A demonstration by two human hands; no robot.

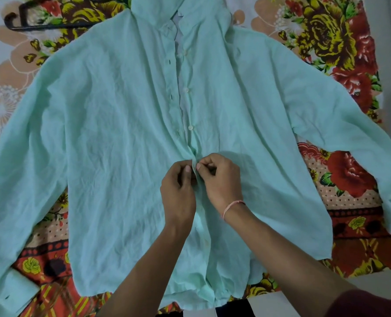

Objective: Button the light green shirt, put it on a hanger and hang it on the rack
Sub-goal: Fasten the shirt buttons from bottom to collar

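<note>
Pinching shirt point(112, 138) placket point(193, 161) mid-front with left hand point(178, 193) and right hand point(221, 179), fingertips closed tight on the fabric. Unbuttoned above that. Lying flat on sheet point(350, 181), beside hanger point(52, 25).

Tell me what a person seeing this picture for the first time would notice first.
The light green shirt fills the view, spread flat on a floral bedsheet with its upper front open. At its middle, the left hand and right hand pinch its front edges together. A dark hanger lies at the upper left.
</note>
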